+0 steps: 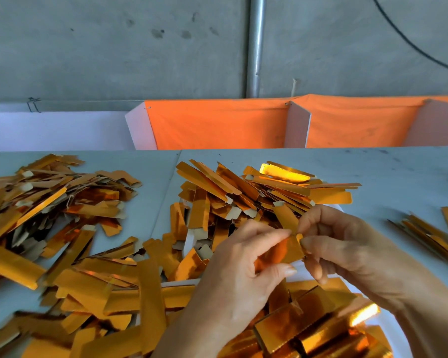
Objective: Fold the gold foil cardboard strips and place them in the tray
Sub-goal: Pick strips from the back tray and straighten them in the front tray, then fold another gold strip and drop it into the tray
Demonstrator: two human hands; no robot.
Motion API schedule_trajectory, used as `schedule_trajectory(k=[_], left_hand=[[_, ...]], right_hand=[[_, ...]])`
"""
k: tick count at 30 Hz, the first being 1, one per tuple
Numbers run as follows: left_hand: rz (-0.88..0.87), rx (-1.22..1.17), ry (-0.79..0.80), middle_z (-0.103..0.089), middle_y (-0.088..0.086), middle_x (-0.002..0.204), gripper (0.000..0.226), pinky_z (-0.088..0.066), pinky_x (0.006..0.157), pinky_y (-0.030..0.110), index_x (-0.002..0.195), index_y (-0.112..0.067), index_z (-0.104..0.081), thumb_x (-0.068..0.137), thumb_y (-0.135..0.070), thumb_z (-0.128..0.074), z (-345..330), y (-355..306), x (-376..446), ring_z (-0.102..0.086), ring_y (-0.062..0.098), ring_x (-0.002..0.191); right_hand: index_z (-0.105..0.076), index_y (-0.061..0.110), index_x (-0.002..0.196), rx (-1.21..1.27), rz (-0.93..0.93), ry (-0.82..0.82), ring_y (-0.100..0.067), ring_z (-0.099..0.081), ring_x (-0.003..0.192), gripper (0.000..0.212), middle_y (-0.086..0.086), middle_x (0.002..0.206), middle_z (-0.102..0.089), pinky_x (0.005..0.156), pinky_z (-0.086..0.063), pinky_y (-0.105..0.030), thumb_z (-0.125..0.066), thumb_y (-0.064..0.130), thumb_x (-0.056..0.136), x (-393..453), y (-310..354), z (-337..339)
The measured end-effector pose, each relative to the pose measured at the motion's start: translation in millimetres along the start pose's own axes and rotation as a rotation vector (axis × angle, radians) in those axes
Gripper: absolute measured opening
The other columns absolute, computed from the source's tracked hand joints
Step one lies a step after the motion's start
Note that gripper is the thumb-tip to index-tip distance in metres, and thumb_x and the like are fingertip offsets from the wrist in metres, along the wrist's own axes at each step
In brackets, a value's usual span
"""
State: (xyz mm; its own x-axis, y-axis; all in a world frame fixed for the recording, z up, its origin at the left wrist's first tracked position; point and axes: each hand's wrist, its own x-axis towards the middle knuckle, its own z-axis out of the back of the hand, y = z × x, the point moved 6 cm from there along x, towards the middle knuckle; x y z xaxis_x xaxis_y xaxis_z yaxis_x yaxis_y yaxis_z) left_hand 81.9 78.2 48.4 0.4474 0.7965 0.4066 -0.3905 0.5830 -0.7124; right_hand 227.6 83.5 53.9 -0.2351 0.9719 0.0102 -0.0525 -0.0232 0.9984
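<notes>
left hand and right hand pinching gold strip, table edge far behind

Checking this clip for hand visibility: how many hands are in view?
2. The left hand and right hand meet at centre, both pinching one gold strip above the tray.

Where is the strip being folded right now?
In the head view, the strip sits right of centre, pinched between the left hand and right hand, above the folded pieces in the white tray.
</notes>
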Motion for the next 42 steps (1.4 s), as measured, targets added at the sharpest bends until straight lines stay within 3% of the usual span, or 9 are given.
schedule_trajectory(k=[7,13,17,20,27,35,38,42], left_hand=[[-0.046,0.049,0.017,-0.042,-0.03,0.112,0.045,-0.047,0.083,0.019,0.131,-0.032,-0.053,0.087,-0.034,-0.063,-3,-4,1,-0.046,-0.004,0.108],[-0.125,0.181,0.035,-0.04,-0.026,0.111,0.048,-0.047,0.087,0.024,0.134,-0.029,-0.05,0.088,-0.033,-0.062,-8,-9,0,-0.046,0.003,0.105],[-0.068,0.068,0.039,-0.042,-0.027,0.11,0.047,-0.046,0.083,0.018,0.133,-0.031,-0.052,0.087,-0.035,-0.062,-5,-7,1,-0.047,0.0,0.105],[-0.024,-0.035,0.048,-0.045,-0.028,0.11,0.05,-0.044,0.084,0.014,0.131,-0.035,-0.052,0.083,-0.044,-0.059,-3,-5,1,-0.048,-0.002,0.107],[0.007,-0.162,0.067,-0.05,-0.025,0.11,0.043,-0.051,0.086,0.025,0.123,-0.048,-0.051,0.081,-0.045,-0.06,-2,-6,0,-0.051,0.001,0.109],[0.017,-0.221,0.036,-0.053,-0.023,0.112,0.043,-0.047,0.087,0.015,0.124,-0.046,-0.053,0.082,-0.048,-0.061,0,-4,1,-0.05,-0.001,0.113],[0.012,-0.145,0.037,-0.052,-0.023,0.111,0.049,-0.046,0.088,0.016,0.128,-0.04,-0.053,0.081,-0.05,-0.057,-1,-4,1,-0.05,0.0,0.111],[0.032,0.107,0.033,-0.043,-0.026,0.109,0.056,-0.046,0.084,0.018,0.138,-0.037,-0.043,0.086,-0.047,-0.059,-6,-2,1,-0.046,-0.002,0.104]], right_hand=[[-0.059,0.008,0.081,-0.084,-0.04,0.034,-0.019,-0.051,0.044,0.015,-0.012,0.053,-0.057,0.046,-0.044,-0.02,-0.066,0.011,0.067,-3,-1,2],[-0.055,0.007,0.086,-0.215,-0.02,0.07,-0.014,-0.054,0.046,0.022,0.0,0.052,-0.059,0.051,-0.046,-0.017,-0.063,0.011,0.066,-1,-3,2],[-0.063,0.009,0.085,0.013,0.007,0.132,-0.02,-0.052,0.048,0.018,-0.012,0.061,-0.056,0.049,-0.046,-0.021,-0.074,0.017,0.073,-3,-3,5],[-0.065,0.008,0.088,0.203,0.015,0.203,-0.016,-0.05,0.045,0.033,-0.009,0.065,-0.054,0.046,-0.045,-0.02,-0.084,0.027,0.069,-3,-6,7],[-0.068,0.011,0.087,0.337,0.016,0.249,-0.01,-0.045,0.04,0.029,-0.003,0.061,-0.053,0.041,-0.041,-0.019,-0.086,0.023,0.067,0,-7,1],[-0.064,0.011,0.08,0.388,-0.021,0.206,-0.013,-0.048,0.04,0.037,-0.005,0.058,-0.05,0.042,-0.044,-0.02,-0.09,0.028,0.061,3,-12,-1],[-0.067,0.013,0.083,0.334,-0.044,0.214,-0.015,-0.051,0.043,0.035,-0.005,0.06,-0.055,0.045,-0.047,-0.02,-0.09,0.028,0.062,2,-14,0],[-0.068,0.017,0.082,0.074,-0.106,0.148,-0.018,-0.06,0.059,0.02,-0.007,0.072,-0.062,0.058,-0.052,-0.026,-0.079,0.03,0.072,2,-19,2]])
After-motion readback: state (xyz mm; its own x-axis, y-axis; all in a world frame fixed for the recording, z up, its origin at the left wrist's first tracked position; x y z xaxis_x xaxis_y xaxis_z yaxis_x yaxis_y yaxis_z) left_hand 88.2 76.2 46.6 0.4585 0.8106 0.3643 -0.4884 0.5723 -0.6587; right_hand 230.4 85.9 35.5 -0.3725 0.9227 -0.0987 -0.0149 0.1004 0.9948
